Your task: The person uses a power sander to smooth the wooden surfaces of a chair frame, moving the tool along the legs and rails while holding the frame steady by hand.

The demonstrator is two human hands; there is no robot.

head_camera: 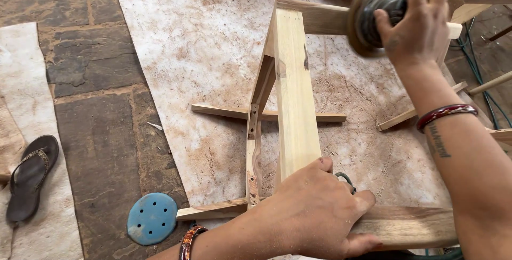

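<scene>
A pale wooden frame (293, 89) of joined rails stands on a dusty sheet on the floor. My left hand (320, 212) presses down on its near end where a darker rail (410, 227) crosses. My right hand (413, 22) grips a dark disc sander (373, 17), whose round pad is held against the frame's far crosspiece (322, 19). The pad looks blurred.
A blue sanding disc with holes (152, 218) lies on the stone floor at lower left, with a dark sandal (31, 177) further left. Loose wooden strips (410, 115) lie on the sheet (202, 41). Blue cables (482, 73) run along the right edge.
</scene>
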